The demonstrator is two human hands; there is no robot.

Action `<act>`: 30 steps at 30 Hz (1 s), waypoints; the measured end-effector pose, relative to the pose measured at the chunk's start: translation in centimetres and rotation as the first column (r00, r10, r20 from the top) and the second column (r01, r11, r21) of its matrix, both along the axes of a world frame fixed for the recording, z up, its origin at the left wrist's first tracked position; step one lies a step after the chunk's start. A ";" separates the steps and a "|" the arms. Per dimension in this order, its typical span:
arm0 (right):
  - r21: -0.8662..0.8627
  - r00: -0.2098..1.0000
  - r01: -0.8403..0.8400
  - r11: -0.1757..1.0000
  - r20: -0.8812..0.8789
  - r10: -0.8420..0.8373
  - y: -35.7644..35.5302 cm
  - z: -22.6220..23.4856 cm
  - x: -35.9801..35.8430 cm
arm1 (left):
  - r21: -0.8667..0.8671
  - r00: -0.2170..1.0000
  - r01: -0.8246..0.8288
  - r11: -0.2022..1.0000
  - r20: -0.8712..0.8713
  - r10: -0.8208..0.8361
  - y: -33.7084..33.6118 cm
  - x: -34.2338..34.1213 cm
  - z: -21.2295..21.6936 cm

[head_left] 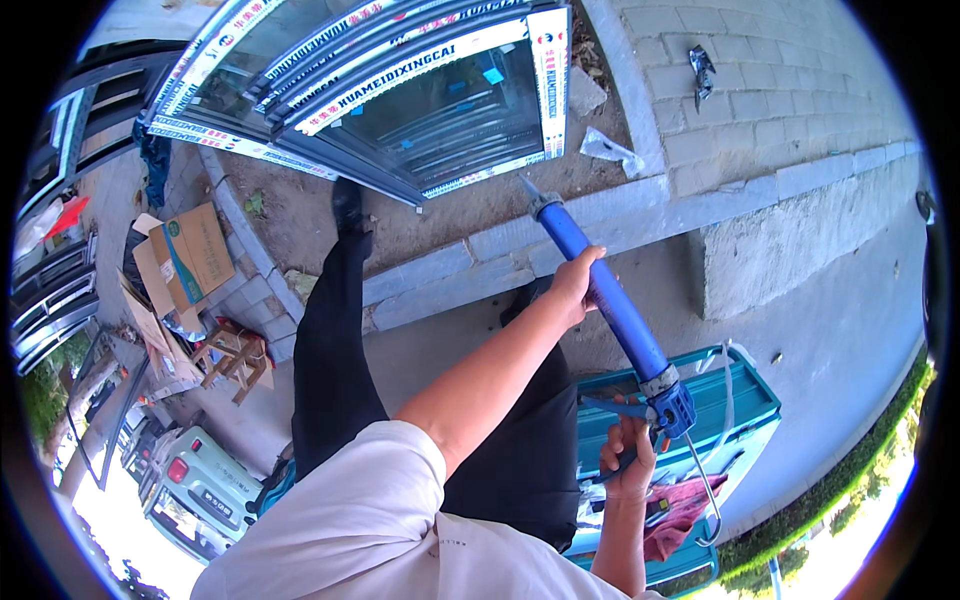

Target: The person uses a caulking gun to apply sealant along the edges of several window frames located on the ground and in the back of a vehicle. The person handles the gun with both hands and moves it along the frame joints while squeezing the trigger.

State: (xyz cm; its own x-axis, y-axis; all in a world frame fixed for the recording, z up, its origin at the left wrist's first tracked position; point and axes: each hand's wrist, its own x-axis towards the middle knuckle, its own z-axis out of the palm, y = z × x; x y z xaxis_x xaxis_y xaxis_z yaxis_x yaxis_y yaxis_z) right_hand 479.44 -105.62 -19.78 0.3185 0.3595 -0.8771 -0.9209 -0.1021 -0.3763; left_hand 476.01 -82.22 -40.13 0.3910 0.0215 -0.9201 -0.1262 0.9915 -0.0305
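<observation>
A long blue caulking gun [612,300] lies slantwise across the view, its pointed nozzle [530,188] toward the window frames. My left hand [578,282] is wrapped around the upper part of its barrel. Down at the rear end, my right hand [628,455] grips the handle beside the trigger. The bent metal rod [706,480] sticks out behind. Just past the nozzle tip stand several glazed window frames [430,110] edged with white printed protective tape; the tip appears apart from them, though the exact gap is hard to judge.
A teal cart or box [735,395] with a reddish cloth [672,525] stands at right. Cardboard boxes [190,255] and a wooden stool [238,355] are at left, with a pale green car [205,490] behind. A stone curb [425,270] crosses ahead; a concrete block [770,255] lies right.
</observation>
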 end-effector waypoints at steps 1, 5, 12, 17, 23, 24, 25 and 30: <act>-0.007 0.999 -0.018 1.000 0.031 0.018 0.8 0.2 -0.8 | -0.023 1.000 -0.001 1.000 0.017 0.002 0.4 -0.3 -0.3; -0.080 0.994 0.048 0.996 0.098 -0.040 4.9 0.6 -5.4 | -0.057 0.995 0.044 0.997 0.089 -0.039 3.0 -2.5 -1.5; -0.194 0.962 0.080 0.978 0.270 -0.025 11.2 0.4 -15.0 | -0.095 0.974 0.147 0.985 0.186 -0.127 6.4 -6.5 -2.5; -0.263 0.905 0.065 0.963 0.423 0.054 13.2 -4.3 -19.4 | -0.034 0.954 0.221 0.975 0.215 -0.209 7.3 -6.9 -6.0; -0.268 0.881 0.063 0.961 0.467 0.072 14.3 -8.5 -20.4 | -0.008 0.945 0.250 0.968 0.219 -0.242 8.0 -7.1 -9.8; -0.269 0.876 0.081 0.960 0.478 0.060 14.4 -8.9 -20.1 | 0.000 0.942 0.241 0.971 0.240 -0.234 8.0 -6.9 -9.9; -0.269 0.872 0.100 0.958 0.488 0.046 14.7 -9.1 -20.1 | 0.010 0.938 0.233 0.972 0.260 -0.228 8.1 -6.7 -10.2; -0.272 0.861 0.137 0.952 0.509 0.022 14.8 -10.2 -20.0 | 0.033 0.927 0.253 0.967 0.279 -0.252 8.3 -6.2 -11.1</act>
